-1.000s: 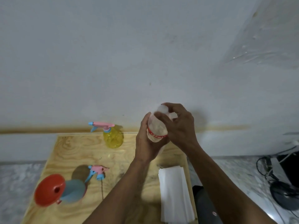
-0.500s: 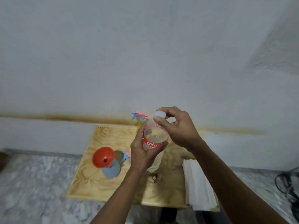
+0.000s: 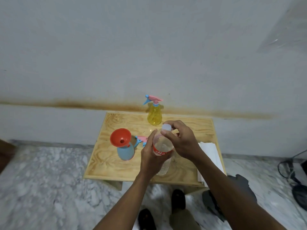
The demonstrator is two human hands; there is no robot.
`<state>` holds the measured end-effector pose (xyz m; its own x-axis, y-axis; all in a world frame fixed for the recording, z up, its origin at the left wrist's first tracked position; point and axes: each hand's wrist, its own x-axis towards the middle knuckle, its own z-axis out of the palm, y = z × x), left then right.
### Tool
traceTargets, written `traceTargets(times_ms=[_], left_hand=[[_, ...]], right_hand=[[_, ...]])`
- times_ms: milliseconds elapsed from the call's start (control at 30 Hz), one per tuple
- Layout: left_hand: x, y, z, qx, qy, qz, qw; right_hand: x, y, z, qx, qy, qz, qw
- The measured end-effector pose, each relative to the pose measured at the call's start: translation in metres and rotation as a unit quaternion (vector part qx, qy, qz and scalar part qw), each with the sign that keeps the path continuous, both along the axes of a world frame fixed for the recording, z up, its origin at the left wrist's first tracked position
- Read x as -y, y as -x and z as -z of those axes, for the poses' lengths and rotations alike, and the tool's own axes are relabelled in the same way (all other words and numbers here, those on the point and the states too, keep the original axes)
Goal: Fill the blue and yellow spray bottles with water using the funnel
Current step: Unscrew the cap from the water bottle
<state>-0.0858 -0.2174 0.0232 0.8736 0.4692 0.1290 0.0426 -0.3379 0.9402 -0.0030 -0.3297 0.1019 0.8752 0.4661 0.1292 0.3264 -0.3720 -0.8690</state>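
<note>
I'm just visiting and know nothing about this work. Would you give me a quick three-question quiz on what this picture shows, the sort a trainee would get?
1. True or false: the red funnel sits in the blue spray bottle.
2. Which hand grips the body of the water bottle?
A. left hand
B. right hand
3. Fill in: the right hand pinches the water bottle's white ____.

Key
1. True. The blue bottle's spray head lies on the wooden table beside it.
2. A.
3. cap. The yellow spray bottle stands apart, its sprayer on.
</note>
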Motion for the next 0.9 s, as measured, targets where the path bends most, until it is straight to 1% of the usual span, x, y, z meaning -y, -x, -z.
traceTargets(times_ms=[133, 233, 367, 533, 633, 733, 833, 900], left_hand=[[-0.001, -0.014, 0.003, 0.012, -0.032, 0.015, 0.999], [-0.003, -0.024, -0.003, 0.026, -0.034, 0.017, 0.999], [-0.004, -0.031, -0.001, 0.018, -0.034, 0.014, 0.999], [-0.003, -0.032, -0.003, 0.013, -0.017, 0.018, 1.000], [-0.004, -0.031, 0.000, 0.008, -0.013, 0.023, 1.000], [-0.006, -0.029, 0.004, -0.009, -0.009, 0.018, 1.000], [-0.006, -0.028, 0.004, -0.010, -0.003, 0.025, 1.000], [-0.005, -0.029, 0.004, -0.007, 0.000, 0.027, 1.000]], right_hand=[[-0.004, -0.005, 0.008, 0.036, 0.029, 0.006, 0.999], [-0.008, -0.011, 0.006, 0.065, 0.028, 0.005, 0.997], [-0.007, -0.017, 0.008, 0.081, 0.033, -0.006, 0.996], [-0.008, -0.019, 0.008, 0.098, 0.002, 0.045, 0.994], [-0.007, -0.019, 0.004, 0.128, 0.016, 0.018, 0.991], [-0.004, -0.020, 0.000, 0.130, 0.040, -0.020, 0.991], [-0.005, -0.020, -0.001, 0.155, 0.046, -0.005, 0.987], [-0.007, -0.020, -0.003, 0.154, 0.044, 0.005, 0.987]])
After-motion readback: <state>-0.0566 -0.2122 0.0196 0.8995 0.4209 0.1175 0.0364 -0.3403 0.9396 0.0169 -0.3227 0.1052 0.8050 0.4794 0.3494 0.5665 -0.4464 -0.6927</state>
